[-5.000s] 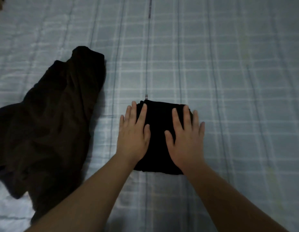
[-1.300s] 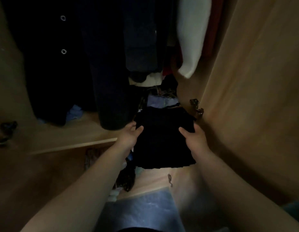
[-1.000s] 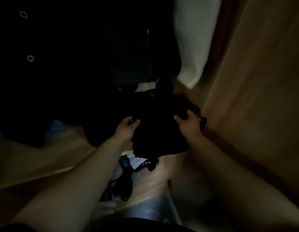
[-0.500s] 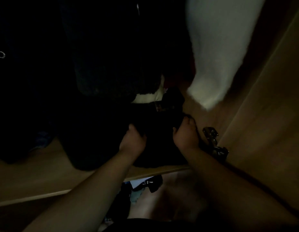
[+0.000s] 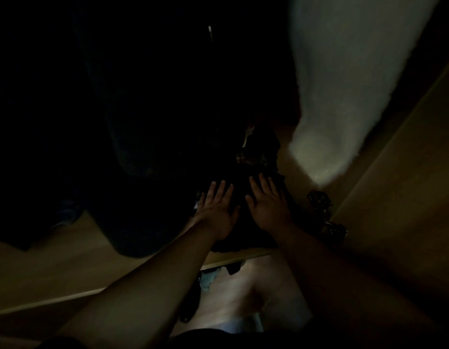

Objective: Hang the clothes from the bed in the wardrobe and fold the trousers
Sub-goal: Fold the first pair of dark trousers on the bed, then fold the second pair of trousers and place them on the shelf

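Note:
The folded black trousers [image 5: 241,197] lie on the wooden wardrobe shelf [image 5: 67,250], on top of a pile of clothes. My left hand [image 5: 217,209] lies flat on their left part with the fingers straight. My right hand [image 5: 267,202] presses flat on their right part, fingers spread. Neither hand grips the cloth. The wardrobe is very dark, so the trousers' edges are hard to make out.
Dark garments [image 5: 147,109] hang above the shelf on the left. A white garment [image 5: 349,84] hangs at upper right. The wooden wardrobe door [image 5: 407,159] stands to the right with a metal hinge [image 5: 326,217]. Loose clothes [image 5: 208,280] lie below the shelf.
Five seconds ago the trousers lay on the bed under both hands. They were carried into the wardrobe, set on the shelf, and both hands have let go and now lie flat on them.

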`<move>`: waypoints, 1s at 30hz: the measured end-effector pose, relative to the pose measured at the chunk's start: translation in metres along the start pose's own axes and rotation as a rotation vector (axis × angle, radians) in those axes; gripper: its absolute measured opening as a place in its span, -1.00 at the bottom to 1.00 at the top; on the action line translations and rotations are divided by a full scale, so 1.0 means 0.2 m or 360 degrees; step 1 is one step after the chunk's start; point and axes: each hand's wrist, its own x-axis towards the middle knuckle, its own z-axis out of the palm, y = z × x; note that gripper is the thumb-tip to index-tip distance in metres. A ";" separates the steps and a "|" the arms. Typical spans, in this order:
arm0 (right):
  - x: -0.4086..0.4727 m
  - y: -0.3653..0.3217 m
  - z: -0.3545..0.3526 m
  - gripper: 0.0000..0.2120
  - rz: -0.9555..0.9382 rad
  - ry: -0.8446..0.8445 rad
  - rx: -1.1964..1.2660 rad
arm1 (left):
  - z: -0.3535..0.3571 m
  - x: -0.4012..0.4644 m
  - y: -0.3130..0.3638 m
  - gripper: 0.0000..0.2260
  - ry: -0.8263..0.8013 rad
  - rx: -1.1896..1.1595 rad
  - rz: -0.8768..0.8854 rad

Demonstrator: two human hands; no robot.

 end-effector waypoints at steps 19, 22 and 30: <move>-1.70 -0.23 -0.35 -0.39 0.0520 0.0242 0.0265 | 0.03 -1.02 0.17 -0.36 0.0048 -0.0363 0.0733; -2.03 -0.22 -0.32 -0.42 0.0673 0.0247 0.0255 | 0.16 -1.25 0.26 -0.35 -0.0117 -0.0354 0.0795; -2.89 -0.06 -0.28 -0.39 0.1035 0.0296 0.0220 | 0.36 -1.86 0.70 -0.44 -0.0350 -0.0231 0.1061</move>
